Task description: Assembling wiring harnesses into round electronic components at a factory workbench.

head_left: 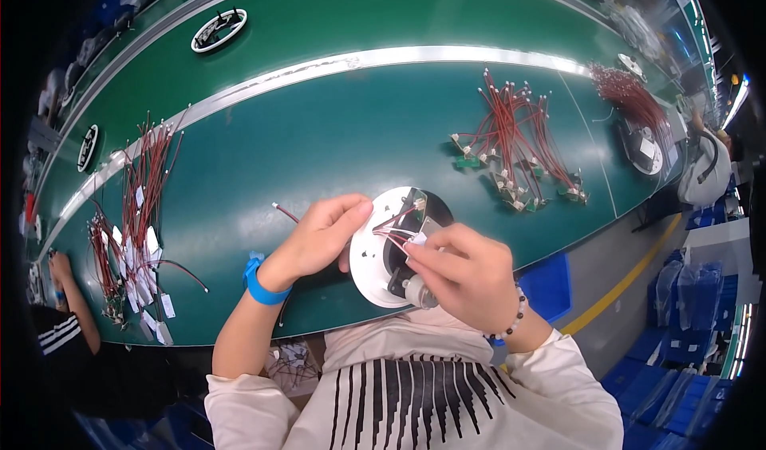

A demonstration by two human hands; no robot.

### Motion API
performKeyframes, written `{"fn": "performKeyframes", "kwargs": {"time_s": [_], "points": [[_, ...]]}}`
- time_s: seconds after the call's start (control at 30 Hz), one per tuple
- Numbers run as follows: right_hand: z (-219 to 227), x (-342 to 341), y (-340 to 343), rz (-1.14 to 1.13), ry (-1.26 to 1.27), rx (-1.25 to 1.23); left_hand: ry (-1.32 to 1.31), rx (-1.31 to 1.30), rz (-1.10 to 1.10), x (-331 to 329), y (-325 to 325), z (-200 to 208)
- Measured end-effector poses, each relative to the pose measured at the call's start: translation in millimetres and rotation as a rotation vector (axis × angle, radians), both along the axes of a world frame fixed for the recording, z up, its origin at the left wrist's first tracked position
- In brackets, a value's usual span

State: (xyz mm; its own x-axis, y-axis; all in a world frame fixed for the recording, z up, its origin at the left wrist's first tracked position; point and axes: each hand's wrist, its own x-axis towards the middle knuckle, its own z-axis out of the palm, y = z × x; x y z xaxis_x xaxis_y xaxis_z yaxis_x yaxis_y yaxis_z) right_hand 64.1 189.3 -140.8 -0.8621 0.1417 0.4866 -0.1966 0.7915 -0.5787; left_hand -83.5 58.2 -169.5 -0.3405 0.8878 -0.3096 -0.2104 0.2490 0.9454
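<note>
A round white plastic housing (365, 268) with a black inner part is tilted up at the table's near edge, in front of me. My left hand (323, 238) grips its left rim, thumb on the face and fingers behind. Inside, a small green circuit board (419, 201) sits near the top, and a clear-grey cylinder (419, 292) juts out at the lower right. Red and white wires (391, 233) run across the housing. My right hand (471, 274) pinches these wires near a small white tag; the fingertips partly hide the spot.
Red wire harnesses with small green boards (511, 143) lie at the right; a tagged bundle (144, 234) lies at the left. Behind them a green conveyor belt (335, 19) carries an oval white-rimmed housing (219, 31). A co-worker's hand (60, 270) shows far left. A blue bin (546, 286) stands right.
</note>
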Motion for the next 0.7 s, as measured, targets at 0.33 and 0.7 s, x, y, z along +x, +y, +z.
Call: {"fn": "performKeyframes", "kwargs": {"time_s": [0.33, 0.7], "points": [[9.8, -17.0, -4.3, 0.011, -0.033, 0.007, 0.034, 0.056, -0.072, -8.6, -4.2, -14.2], [4.5, -29.5, 5.2, 0.199, -0.236, 0.162, 0.030, 0.065, -0.047, -7.4, -0.8, -13.4]]}}
